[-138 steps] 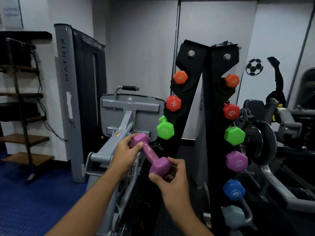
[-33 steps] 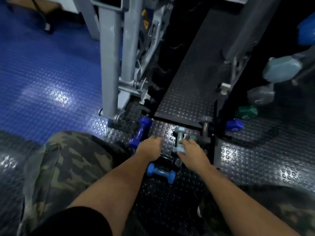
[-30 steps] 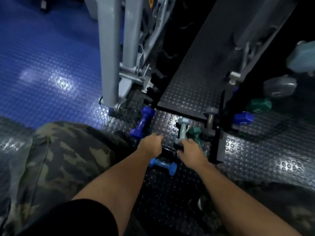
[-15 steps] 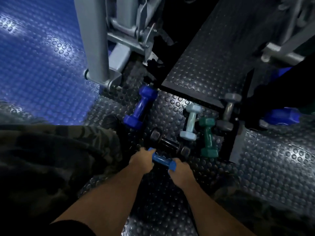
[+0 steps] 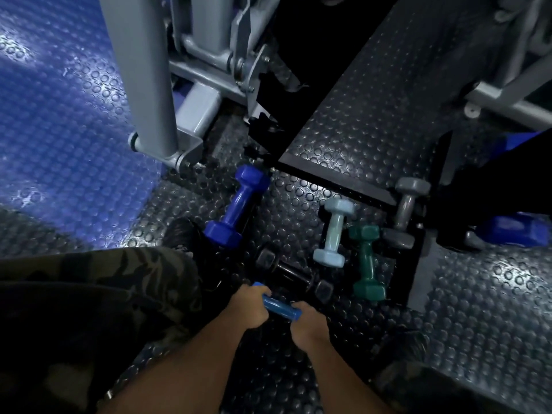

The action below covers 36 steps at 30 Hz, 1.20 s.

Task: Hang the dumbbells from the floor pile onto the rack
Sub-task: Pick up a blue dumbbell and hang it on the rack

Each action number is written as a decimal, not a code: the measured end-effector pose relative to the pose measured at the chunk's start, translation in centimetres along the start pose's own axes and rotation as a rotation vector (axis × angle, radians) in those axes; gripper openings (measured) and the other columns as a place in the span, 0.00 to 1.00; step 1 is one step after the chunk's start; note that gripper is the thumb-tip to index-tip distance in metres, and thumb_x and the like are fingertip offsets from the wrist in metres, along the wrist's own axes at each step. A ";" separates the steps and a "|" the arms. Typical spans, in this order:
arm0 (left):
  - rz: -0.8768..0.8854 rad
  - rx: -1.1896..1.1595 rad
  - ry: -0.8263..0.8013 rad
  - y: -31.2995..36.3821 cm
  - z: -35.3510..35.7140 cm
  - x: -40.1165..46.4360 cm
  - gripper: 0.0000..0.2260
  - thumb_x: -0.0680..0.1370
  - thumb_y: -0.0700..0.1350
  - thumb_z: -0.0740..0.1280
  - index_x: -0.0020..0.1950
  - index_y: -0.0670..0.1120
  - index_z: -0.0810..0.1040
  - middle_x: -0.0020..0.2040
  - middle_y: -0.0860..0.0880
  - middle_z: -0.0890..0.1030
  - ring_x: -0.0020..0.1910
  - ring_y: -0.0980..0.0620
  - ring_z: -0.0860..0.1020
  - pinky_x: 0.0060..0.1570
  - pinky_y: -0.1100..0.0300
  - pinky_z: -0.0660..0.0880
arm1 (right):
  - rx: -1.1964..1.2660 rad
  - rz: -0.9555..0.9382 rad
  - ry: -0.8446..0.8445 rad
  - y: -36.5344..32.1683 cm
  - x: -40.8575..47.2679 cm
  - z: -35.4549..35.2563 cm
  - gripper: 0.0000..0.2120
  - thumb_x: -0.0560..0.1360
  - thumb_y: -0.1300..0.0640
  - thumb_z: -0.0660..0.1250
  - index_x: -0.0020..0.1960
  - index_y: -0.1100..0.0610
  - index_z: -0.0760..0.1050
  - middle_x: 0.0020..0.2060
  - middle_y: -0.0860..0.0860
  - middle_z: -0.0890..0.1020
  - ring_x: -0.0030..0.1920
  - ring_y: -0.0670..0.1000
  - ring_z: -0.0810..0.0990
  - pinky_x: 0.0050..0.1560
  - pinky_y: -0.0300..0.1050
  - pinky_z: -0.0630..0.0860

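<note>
Low over the studded floor, both hands lift a small blue dumbbell [image 5: 280,307] from the pile.

The left hand [image 5: 249,309] curls round one end and the right hand [image 5: 309,322] round the other, the bar showing between them. To do it well, keep the bar level and raise it straight, clear of the black dumbbell [image 5: 294,274] just beyond. The dark blue dumbbell [image 5: 237,204], pale dumbbell [image 5: 333,233], green dumbbell [image 5: 366,262] and grey dumbbell [image 5: 404,210] wait on the floor; the rack's pegs are out of view.
</note>
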<state>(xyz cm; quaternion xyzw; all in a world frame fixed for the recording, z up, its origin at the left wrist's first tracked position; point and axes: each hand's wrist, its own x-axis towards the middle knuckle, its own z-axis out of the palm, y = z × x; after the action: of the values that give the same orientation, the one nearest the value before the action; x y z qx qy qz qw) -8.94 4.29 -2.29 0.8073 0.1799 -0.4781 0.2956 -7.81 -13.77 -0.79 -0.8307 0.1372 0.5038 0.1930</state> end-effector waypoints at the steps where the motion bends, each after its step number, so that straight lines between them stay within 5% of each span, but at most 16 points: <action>1: 0.002 0.006 0.025 0.0 0.0 -0.4 0.23 0.75 0.42 0.68 0.69 0.57 0.78 0.64 0.48 0.77 0.57 0.49 0.80 0.58 0.57 0.80 | -0.002 0.001 0.010 -0.1 -0.4 0.0 0.23 0.80 0.63 0.61 0.72 0.47 0.75 0.53 0.50 0.83 0.41 0.46 0.80 0.33 0.35 0.74; 7: 0.014 -0.055 0.215 1.1 -2.2 -4.2 0.15 0.76 0.43 0.68 0.60 0.55 0.84 0.53 0.52 0.85 0.49 0.51 0.83 0.52 0.56 0.82 | 0.008 -0.096 0.098 -1.5 -4.5 -1.2 0.23 0.80 0.62 0.64 0.73 0.47 0.75 0.57 0.53 0.84 0.49 0.51 0.83 0.43 0.38 0.77; 11: 0.068 -0.107 0.351 2.4 -4.5 -8.0 0.12 0.78 0.45 0.69 0.60 0.54 0.84 0.53 0.51 0.85 0.51 0.49 0.83 0.50 0.59 0.78 | -0.001 -0.205 0.226 -3.4 -7.9 -4.0 0.22 0.80 0.61 0.64 0.72 0.47 0.76 0.61 0.57 0.79 0.54 0.57 0.82 0.54 0.45 0.78; 17: 0.139 -0.309 0.442 6.3 -8.7 -14.2 0.08 0.78 0.46 0.70 0.57 0.54 0.79 0.57 0.44 0.81 0.47 0.49 0.79 0.46 0.60 0.73 | 0.037 -0.342 0.391 -5.9 -15.5 -9.8 0.20 0.81 0.62 0.63 0.70 0.48 0.78 0.63 0.57 0.69 0.50 0.60 0.80 0.53 0.46 0.75; 21: 0.225 -0.454 0.560 10.5 -12.7 -18.6 0.21 0.81 0.50 0.64 0.74 0.56 0.73 0.66 0.39 0.77 0.54 0.41 0.80 0.61 0.51 0.77 | 0.078 -0.465 0.557 -6.7 -22.1 -14.1 0.24 0.82 0.58 0.65 0.76 0.41 0.71 0.62 0.51 0.65 0.47 0.52 0.78 0.53 0.46 0.79; 24: 0.337 -0.476 0.649 13.3 -16.3 -22.5 0.23 0.83 0.51 0.65 0.78 0.49 0.70 0.69 0.40 0.78 0.59 0.44 0.79 0.57 0.56 0.72 | 0.157 -0.532 0.673 -7.8 -27.3 -17.9 0.35 0.80 0.56 0.68 0.83 0.44 0.58 0.69 0.53 0.66 0.56 0.55 0.78 0.54 0.46 0.76; 26: 0.386 -0.487 0.752 14.9 -18.6 -25.5 0.21 0.83 0.53 0.67 0.73 0.44 0.75 0.65 0.42 0.81 0.60 0.43 0.79 0.55 0.55 0.73 | 0.221 -0.556 0.730 -8.9 -30.8 -20.2 0.36 0.79 0.53 0.69 0.83 0.48 0.58 0.72 0.53 0.66 0.62 0.55 0.77 0.58 0.43 0.72; 30: 0.471 -0.525 1.015 17.7 -23.2 -32.2 0.15 0.79 0.58 0.71 0.53 0.46 0.81 0.47 0.45 0.84 0.50 0.41 0.83 0.47 0.52 0.75 | 0.344 -0.724 0.839 -11.4 -37.0 -23.5 0.32 0.77 0.52 0.74 0.78 0.44 0.67 0.62 0.47 0.68 0.53 0.44 0.76 0.52 0.34 0.70; 36: 0.681 -0.696 1.183 20.3 -30.2 -41.8 0.06 0.80 0.53 0.73 0.50 0.52 0.82 0.38 0.56 0.80 0.36 0.59 0.76 0.36 0.60 0.70 | 0.496 -1.058 0.853 -14.6 -44.1 -27.3 0.33 0.74 0.52 0.80 0.70 0.32 0.69 0.66 0.35 0.72 0.65 0.39 0.74 0.61 0.36 0.77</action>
<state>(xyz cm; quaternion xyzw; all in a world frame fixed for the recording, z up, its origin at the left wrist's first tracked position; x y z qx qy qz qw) 2.78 8.17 51.76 0.7999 0.1896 0.2352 0.5185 -0.33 -11.89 52.57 -0.8420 -0.1096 -0.0712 0.5235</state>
